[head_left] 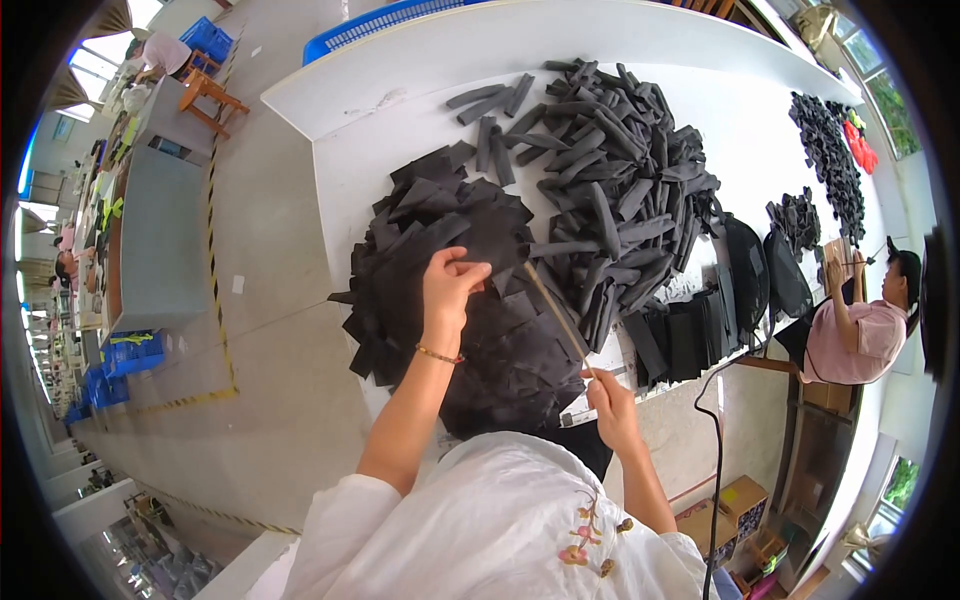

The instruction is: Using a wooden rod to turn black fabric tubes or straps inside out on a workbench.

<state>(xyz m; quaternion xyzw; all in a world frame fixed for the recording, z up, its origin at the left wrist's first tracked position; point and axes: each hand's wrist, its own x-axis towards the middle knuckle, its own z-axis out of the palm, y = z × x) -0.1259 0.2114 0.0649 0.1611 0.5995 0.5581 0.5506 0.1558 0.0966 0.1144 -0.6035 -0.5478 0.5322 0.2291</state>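
Note:
My left hand [455, 287] is closed in a pinch on a flat black fabric piece [497, 232], above a heap of similar pieces [490, 345]. A thin, light brown stick [558, 318] runs up from my right hand [610, 408], which grips its lower end. The stick's far tip meets the right edge of the fabric piece; whether it passes inside cannot be made out. Just right of the stick lies a large pile of narrow black fabric tubes [625, 200].
Black panels [680, 335] stand along the white table's [350, 190] near right edge, beside rounded black pieces [745, 270]. A black cable [718, 450] hangs there. Farther right, a person in pink [855, 335] works by smaller black piles. A low white board [560, 40] borders the far side.

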